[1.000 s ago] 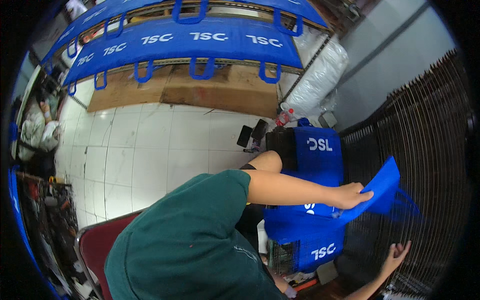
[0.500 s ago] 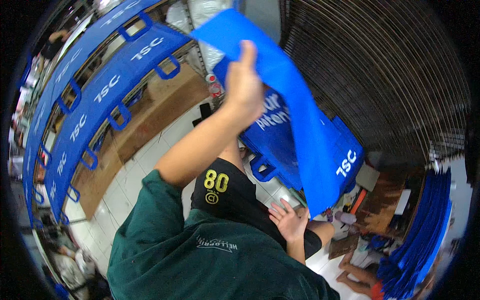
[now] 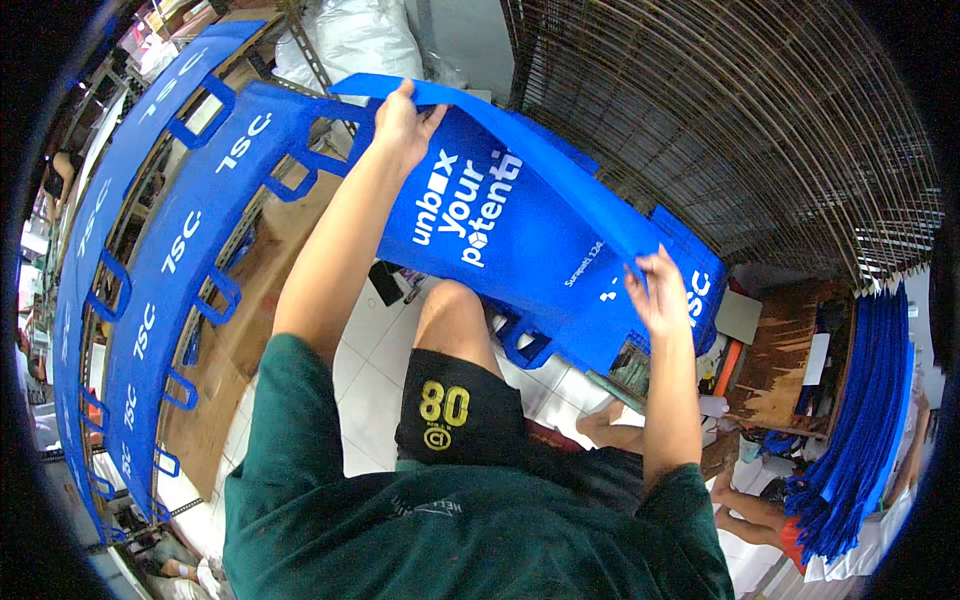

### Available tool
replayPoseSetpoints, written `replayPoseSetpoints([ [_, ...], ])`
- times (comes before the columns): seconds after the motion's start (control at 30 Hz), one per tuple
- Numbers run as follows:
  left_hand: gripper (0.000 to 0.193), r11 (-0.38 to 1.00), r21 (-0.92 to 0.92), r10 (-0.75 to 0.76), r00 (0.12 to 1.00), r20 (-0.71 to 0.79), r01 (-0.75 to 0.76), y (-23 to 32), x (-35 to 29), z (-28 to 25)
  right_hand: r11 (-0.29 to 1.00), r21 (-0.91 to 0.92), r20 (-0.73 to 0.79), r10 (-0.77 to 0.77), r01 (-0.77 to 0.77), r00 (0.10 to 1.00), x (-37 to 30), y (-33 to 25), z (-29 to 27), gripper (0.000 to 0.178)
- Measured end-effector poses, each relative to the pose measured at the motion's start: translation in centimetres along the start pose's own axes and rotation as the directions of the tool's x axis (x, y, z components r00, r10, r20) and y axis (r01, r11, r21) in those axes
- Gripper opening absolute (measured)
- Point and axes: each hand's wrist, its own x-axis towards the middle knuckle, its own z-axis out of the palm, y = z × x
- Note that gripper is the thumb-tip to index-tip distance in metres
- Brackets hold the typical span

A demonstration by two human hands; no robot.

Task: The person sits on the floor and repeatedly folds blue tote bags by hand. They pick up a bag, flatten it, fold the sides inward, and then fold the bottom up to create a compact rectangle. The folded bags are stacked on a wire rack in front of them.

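A bright blue fabric sheet [image 3: 497, 126] stretches from left to right in front of me, seen as a narrow slanting band. My left hand [image 3: 402, 132] grips its upper left part, fingers over the edge and thumb beneath. At the lower right end my right hand [image 3: 659, 292] pinches the edge, some fingers loosely curled. Close below the band lies a blue fabric panel [image 3: 530, 275] with large white printing. Whether the two are one piece I cannot tell. Blue bags with loop handles [image 3: 527, 345] are piled under it.
Rows of blue printed bags [image 3: 180, 240] with handles lie along racks on the left. A tall stack of wire racks [image 3: 720, 130] stands at the far right. Blue fabric [image 3: 850, 440] hangs at the right, near another person's legs [image 3: 750, 515]. White plastic sacks [image 3: 365, 45] stand behind.
The blue sheet has come down from a raised, twisted position, uncovering more white printing. My left hand moved left; my right hand rose to the right, and my view shifted.
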Motion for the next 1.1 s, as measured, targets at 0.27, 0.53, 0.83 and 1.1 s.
replayPoseSetpoints([
  [0.27, 0.022, 0.993, -0.071, -0.083, 0.985, 0.151, 0.095, -6.2, 22.2, 3.6, 0.956, -0.239, -0.096, -0.196, 0.168, 0.976, 17.0, -5.5, 4.3, 0.056],
  [0.53, 0.04, 0.992, -0.115, 0.081, 0.968, 0.239, -0.054, -7.7, 23.0, -1.0, 0.901, -0.145, 0.034, -0.409, 0.409, 0.912, 19.9, 0.3, 5.1, 0.07],
  [0.83, 0.04, 0.946, 0.01, -0.32, 0.941, -0.106, 0.323, -25.2, 33.0, -23.0, 0.917, -0.364, -0.216, -0.251, 0.161, 0.944, 30.5, 19.7, -1.6, 0.073],
  [1.1, 0.046, 0.711, 0.694, 0.129, 0.949, -0.286, 0.112, -33.6, 33.2, -28.1, 0.692, -0.721, -0.36, -0.33, -0.036, 0.873, 33.7, 28.7, -5.5, 0.024],
])
